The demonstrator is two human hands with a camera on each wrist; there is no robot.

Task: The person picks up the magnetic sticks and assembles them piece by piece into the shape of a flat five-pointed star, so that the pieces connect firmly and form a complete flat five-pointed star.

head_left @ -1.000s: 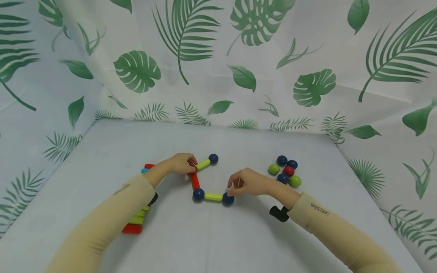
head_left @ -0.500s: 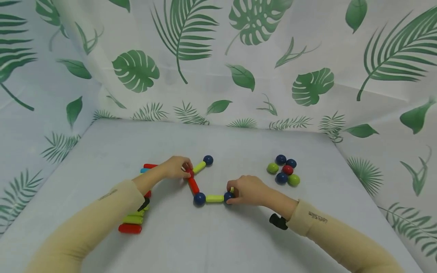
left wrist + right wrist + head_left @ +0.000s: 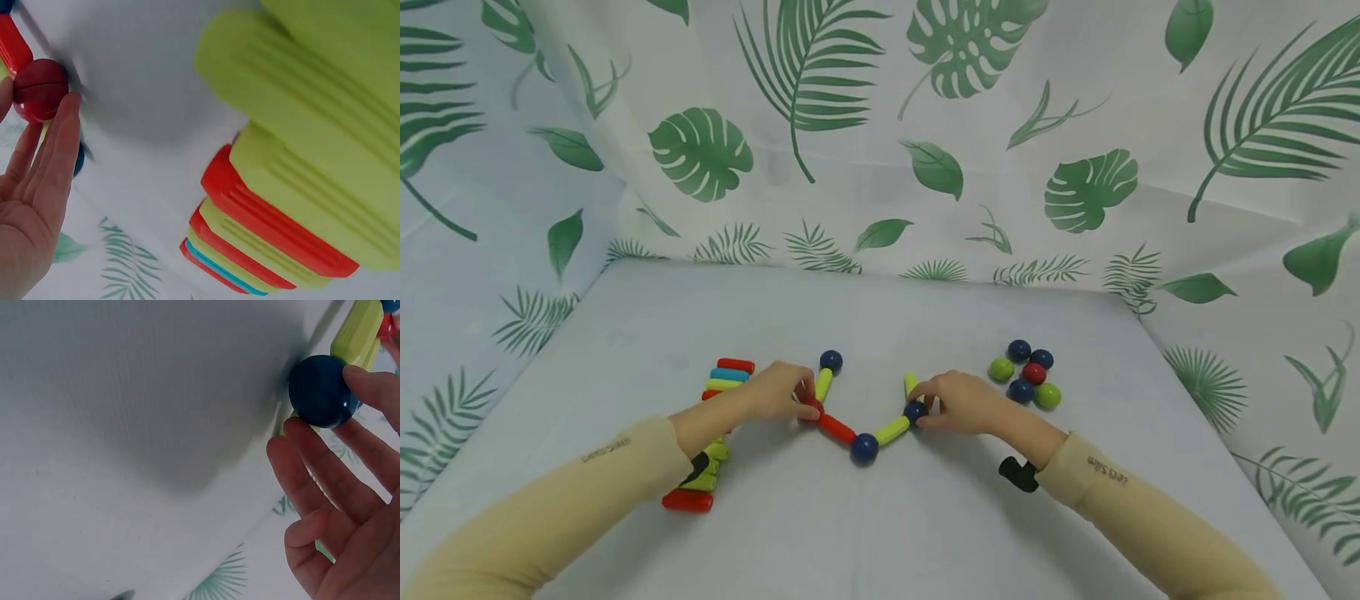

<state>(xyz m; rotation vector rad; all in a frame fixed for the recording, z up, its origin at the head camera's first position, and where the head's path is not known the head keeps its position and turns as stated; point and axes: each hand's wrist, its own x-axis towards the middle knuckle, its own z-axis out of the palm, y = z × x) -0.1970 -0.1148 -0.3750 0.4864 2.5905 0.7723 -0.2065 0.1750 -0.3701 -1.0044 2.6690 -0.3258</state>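
A chain of balls and rods forms a wide V on the table. My left hand [image 3: 781,392] pinches its red ball [image 3: 41,90] between thumb and fingers. From that ball a yellow-green rod [image 3: 823,385] leads back to a blue ball [image 3: 831,361], and a red rod [image 3: 837,430] runs to the front blue ball [image 3: 864,448]. Another yellow-green rod [image 3: 892,430] joins this to the right-hand blue ball [image 3: 320,390], which my right hand [image 3: 958,402] pinches. Behind the right fingers a further yellow-green rod [image 3: 911,382] points away, its near end hidden in the head view.
Left of the chain lies a row of red, blue and yellow-green rods [image 3: 728,375], partly covered by my left arm. A cluster of blue, green and red balls [image 3: 1033,373] sits at the right. Leaf-printed cloth [image 3: 865,192] walls the back and sides of the white table [image 3: 880,533].
The chain has swung into a V: its left side came nearer and the front ball shifted right. A rod now shows behind the right hand, which has risen slightly with its ball.
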